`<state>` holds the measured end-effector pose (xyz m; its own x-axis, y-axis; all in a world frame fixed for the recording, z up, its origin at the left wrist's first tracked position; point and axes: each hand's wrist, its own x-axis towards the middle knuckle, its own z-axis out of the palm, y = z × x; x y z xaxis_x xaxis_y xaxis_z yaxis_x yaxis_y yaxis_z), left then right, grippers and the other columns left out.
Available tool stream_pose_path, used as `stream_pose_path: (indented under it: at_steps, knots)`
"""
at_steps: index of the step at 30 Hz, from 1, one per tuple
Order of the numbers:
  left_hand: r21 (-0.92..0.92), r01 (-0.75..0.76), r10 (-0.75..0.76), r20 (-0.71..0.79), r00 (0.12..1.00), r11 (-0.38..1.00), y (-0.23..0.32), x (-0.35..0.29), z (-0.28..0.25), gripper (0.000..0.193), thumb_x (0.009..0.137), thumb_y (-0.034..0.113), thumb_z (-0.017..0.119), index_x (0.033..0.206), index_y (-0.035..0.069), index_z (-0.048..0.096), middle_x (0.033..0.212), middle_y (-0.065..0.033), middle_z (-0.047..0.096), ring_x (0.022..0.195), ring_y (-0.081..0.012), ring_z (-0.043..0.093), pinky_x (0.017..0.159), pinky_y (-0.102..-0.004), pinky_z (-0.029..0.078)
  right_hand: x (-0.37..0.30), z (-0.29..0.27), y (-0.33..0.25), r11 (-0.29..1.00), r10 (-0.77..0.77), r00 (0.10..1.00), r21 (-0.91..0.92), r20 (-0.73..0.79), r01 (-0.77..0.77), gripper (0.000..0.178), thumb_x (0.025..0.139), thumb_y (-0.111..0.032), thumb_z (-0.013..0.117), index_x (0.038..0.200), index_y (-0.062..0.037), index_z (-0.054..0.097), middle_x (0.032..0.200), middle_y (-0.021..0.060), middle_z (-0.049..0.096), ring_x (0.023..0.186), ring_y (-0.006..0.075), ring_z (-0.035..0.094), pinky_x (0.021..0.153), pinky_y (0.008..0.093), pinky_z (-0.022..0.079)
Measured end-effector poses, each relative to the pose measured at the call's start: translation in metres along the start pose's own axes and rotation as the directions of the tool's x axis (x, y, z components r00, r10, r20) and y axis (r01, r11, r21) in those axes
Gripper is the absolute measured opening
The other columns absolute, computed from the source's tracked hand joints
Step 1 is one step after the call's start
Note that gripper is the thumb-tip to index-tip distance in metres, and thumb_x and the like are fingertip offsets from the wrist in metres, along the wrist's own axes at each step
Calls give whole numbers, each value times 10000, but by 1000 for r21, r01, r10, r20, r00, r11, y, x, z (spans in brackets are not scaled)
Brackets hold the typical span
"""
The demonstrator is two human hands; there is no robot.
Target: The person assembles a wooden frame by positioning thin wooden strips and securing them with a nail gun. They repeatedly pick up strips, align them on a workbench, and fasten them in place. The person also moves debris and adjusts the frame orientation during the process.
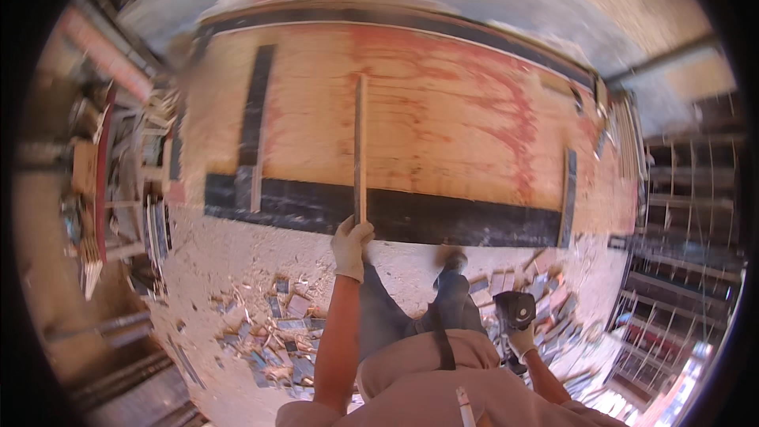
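In my left hand, which wears a pale work glove, is the near end of a long narrow wooden strip. The strip has one dark side and reaches away from me over a large plywood sheet with red stains. Dark boards run along the near edge of the sheet. Down at my right side, my gloved right hand is closed round a black hand-held power tool with a bulky, round-centred head; its exact kind is unclear.
Wood offcuts litter the ground on both sides of my legs. A dark crosspiece lies on the left of the sheet, a shorter one at its right end. Stacked timber stands left; a metal rack rises right.
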<state>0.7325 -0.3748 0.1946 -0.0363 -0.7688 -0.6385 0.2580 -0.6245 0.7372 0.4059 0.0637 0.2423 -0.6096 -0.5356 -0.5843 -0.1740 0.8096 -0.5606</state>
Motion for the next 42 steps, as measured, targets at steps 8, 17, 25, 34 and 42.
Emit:
stream_pose_path:
  at_steps: [8, 17, 25, 34, 42]
  knots:
    - [877, -157, 551, -139, 823, 454, 81, 75, -137, 1021, 691, 415, 874, 1516, 11, 428, 1538, -272, 422, 1437, -412, 389, 1188, -498, 323, 3, 94, -141, 997, -74, 975, 24, 211, 71, 225, 777, -9, 744, 965, -84, 647, 922, -2, 670, 794, 128, 625, 670, 326, 526]
    - [967, 233, 177, -248, 953, 102, 183, 167, -193, 1344, 606, 578, 925, 1615, 68, 198, 1538, -192, 396, 1408, -406, 403, 1094, -572, 416, 85, 126, -278, 945, -218, 926, -172, 307, 280, 668, 727, -171, 885, 1284, 13, 566, 1140, 107, 697, 1053, 207, 684, 918, 352, 549]
    - [-304, 46, 42, 275, 960, 952, 208, 67, -248, 495, 952, 136, 612, 1399, -55, 515, 1101, -158, 711, 983, -270, 723, 867, -355, 581, 144, 241, -463, 843, -274, 715, -198, 643, 500, 423, 891, -229, 746, 1224, -10, 606, 1099, 125, 690, 1063, 210, 671, 933, 350, 546]
    - [-450, -395, 126, -518, 846, 801, 111, -16, -347, 281, 1018, 172, 596, 1223, -20, 603, 1083, -68, 682, 955, -140, 650, 881, -303, 540, 110, 480, -672, 993, -114, 657, 101, 745, 58, 140, 869, -97, 655, 981, -14, 664, 616, 40, 541, 510, 195, 552, 501, 384, 491]
    - [-875, -483, -204, -475, 856, 10, 7, 133, -395, 313, 1077, 182, 508, 1323, -8, 550, 1343, -203, 607, 1271, -361, 577, 1121, -569, 464, 81, 553, -658, 990, 130, 665, -66, 735, -121, 227, 871, -49, 620, 1093, -8, 645, 623, 14, 467, 477, 181, 496, 463, 383, 461]
